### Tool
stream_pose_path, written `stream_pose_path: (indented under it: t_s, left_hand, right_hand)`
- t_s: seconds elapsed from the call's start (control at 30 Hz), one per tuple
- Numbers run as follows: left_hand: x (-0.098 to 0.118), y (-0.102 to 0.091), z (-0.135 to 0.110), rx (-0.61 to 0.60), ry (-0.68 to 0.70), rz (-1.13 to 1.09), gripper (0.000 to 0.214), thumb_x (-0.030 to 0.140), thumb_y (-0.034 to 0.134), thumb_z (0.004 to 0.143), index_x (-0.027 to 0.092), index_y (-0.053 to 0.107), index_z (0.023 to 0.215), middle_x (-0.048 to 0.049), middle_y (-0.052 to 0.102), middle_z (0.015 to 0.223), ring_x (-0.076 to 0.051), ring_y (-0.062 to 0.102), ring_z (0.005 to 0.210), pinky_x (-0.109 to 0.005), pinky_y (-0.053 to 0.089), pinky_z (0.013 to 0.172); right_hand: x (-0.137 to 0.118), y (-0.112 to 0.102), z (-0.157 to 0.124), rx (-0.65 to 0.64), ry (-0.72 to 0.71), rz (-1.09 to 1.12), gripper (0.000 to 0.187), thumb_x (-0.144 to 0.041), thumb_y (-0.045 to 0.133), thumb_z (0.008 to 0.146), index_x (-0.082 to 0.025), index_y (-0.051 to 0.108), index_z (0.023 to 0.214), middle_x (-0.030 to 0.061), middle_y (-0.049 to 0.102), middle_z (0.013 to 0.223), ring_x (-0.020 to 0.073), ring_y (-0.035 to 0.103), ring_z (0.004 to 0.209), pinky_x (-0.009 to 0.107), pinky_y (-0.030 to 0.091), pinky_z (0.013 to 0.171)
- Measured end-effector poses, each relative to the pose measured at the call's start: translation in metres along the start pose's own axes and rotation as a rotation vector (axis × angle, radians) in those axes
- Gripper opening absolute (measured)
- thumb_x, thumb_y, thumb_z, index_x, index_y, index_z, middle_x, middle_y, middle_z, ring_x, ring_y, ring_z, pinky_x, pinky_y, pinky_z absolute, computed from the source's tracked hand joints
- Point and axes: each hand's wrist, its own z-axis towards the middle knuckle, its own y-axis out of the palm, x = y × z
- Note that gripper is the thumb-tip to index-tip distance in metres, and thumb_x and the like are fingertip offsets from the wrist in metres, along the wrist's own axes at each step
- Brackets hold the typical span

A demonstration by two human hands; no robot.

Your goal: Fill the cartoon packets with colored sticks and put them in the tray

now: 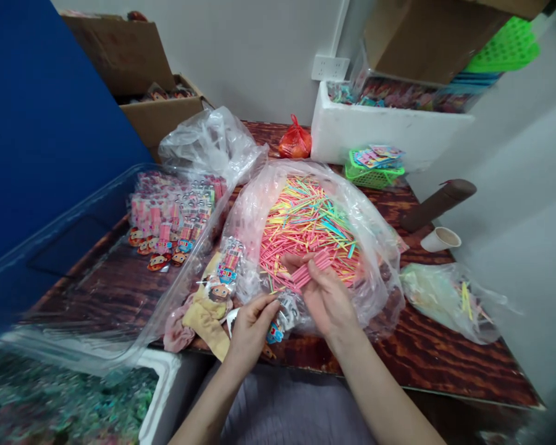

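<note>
A clear plastic bag [375, 247] lies open on the wooden table [426, 352], filled with thin sticks in pink, yellow, green and blue [306, 216]. My right hand [327, 296] is at the bag's near edge, its fingers closed on a small bundle of pink sticks [311, 271]. My left hand [250, 324] is just left of it, pinching a small clear packet with a cartoon figure [278, 321]. More such packets [229, 259] lie beside the bag.
A clear plastic bin [74, 247] at left holds rows of filled cartoon packets [171, 216]. A white foam box [389, 127], a green basket [375, 167], a red bag [295, 142], a paper cup [440, 239] and another plastic bag [454, 296] stand around. Cardboard boxes [157, 105] are at the back left.
</note>
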Motion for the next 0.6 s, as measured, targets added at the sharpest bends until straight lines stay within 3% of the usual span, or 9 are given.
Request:
stream_pose_path:
  t_s: [0.2, 0.37, 0.5, 0.6]
  left_hand:
    - [-0.006, -0.004, -0.001, 0.009, 0.051, 0.034, 0.02, 0.032, 0.058, 0.089, 0.018, 0.073, 0.091, -0.0016, 0.062, 0.079, -0.015, 0.057, 0.077, -0.024, 0.044, 0.07]
    - [-0.001, 0.001, -0.001, 0.031, 0.173, 0.092, 0.018, 0.028, 0.06, 0.089, 0.02, 0.074, 0.096, -0.0032, 0.067, 0.086, -0.017, 0.062, 0.083, -0.026, 0.047, 0.077]
    - [0.005, 0.0, -0.003, 0.088, 0.179, 0.019, 0.019, 0.029, 0.06, 0.088, 0.021, 0.074, 0.099, -0.0047, 0.072, 0.097, -0.019, 0.066, 0.093, -0.028, 0.05, 0.083]
    - [0.006, -0.007, -0.007, 0.156, 0.122, -0.019, 0.022, 0.033, 0.063, 0.086, 0.021, 0.074, 0.101, -0.0049, 0.075, 0.1, -0.02, 0.068, 0.094, -0.029, 0.053, 0.085]
  right_hand:
    - [0.01, -0.004, -0.017, 0.048, 0.123, -0.097, 0.011, -0.029, 0.073, 0.078, -0.02, 0.069, 0.082, 0.0059, 0.077, 0.091, 0.0265, 0.064, 0.111, 0.048, 0.041, 0.105]
    - [0.007, -0.004, -0.025, -0.083, 0.154, -0.398, 0.017, -0.033, 0.069, 0.081, -0.02, 0.068, 0.093, 0.0065, 0.071, 0.111, 0.0255, 0.059, 0.117, 0.047, 0.038, 0.108]
    - [0.005, 0.007, -0.035, -0.057, -0.021, -0.612, 0.036, -0.034, 0.059, 0.091, -0.029, 0.052, 0.126, 0.0046, 0.058, 0.133, 0.0216, 0.054, 0.124, 0.043, 0.039, 0.109]
    - [0.007, 0.016, -0.042, -0.046, -0.225, -0.772, 0.026, -0.032, 0.049, 0.097, -0.028, 0.054, 0.122, 0.0065, 0.059, 0.13, 0.0208, 0.058, 0.117, 0.04, 0.046, 0.101]
